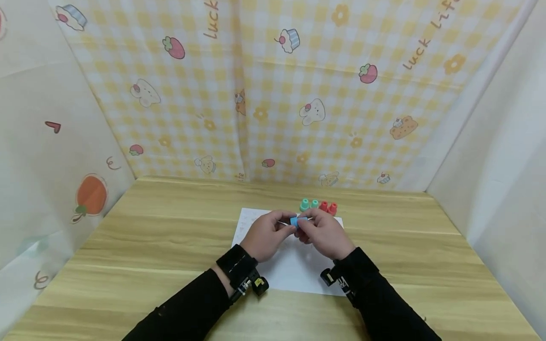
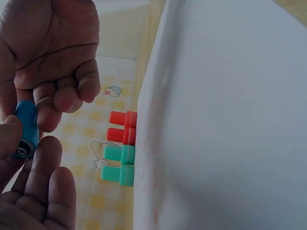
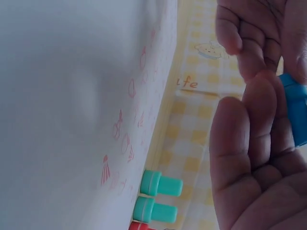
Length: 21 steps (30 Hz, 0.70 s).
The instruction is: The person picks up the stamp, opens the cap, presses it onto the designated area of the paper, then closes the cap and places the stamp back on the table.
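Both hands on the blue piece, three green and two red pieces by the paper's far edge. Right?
Count's off: two green pieces, not three, as the head view shows. The rest stands: left hand and right hand on the blue piece, two red pieces by the paper's far edge.

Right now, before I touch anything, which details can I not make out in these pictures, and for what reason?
- Head view: part of the blue stamp, covered by the left grip and right grip.
- Head view: the shapes of the prints on the paper, too small and faint.
- Left wrist view: the exact mark on the blue stamp's end, too small.
- Right wrist view: the red stamp, cut off by the bottom edge.
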### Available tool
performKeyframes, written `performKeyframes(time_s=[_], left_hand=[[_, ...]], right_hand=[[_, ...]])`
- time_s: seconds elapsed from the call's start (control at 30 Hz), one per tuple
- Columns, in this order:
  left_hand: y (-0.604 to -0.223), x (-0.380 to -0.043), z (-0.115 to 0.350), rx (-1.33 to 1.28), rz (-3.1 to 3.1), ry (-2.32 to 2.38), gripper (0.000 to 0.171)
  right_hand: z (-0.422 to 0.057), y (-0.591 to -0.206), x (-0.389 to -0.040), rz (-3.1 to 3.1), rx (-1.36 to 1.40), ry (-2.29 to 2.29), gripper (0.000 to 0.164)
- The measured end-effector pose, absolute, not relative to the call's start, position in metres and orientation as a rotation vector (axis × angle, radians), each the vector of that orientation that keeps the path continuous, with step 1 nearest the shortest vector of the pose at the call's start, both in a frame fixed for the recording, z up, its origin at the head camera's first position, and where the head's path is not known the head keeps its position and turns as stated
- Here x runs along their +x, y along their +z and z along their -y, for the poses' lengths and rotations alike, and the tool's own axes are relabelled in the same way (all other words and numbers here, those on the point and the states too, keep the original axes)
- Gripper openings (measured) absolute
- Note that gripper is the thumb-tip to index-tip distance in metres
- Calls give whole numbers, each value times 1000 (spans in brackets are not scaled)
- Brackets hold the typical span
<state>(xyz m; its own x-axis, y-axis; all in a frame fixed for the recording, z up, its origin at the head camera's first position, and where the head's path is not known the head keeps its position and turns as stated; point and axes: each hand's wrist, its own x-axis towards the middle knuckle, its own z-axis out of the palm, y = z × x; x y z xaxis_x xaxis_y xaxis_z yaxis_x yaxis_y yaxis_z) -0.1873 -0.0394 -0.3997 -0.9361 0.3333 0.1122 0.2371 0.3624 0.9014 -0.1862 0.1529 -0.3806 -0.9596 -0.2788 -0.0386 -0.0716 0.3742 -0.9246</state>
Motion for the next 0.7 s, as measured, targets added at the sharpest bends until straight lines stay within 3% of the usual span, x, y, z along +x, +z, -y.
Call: performKeyframes(time_s=[0.7], left_hand=[[-402,-192,45,613,-2374,1818,16]], right_hand=[[-152,-380,-187,-2460,-450,-1589,23]])
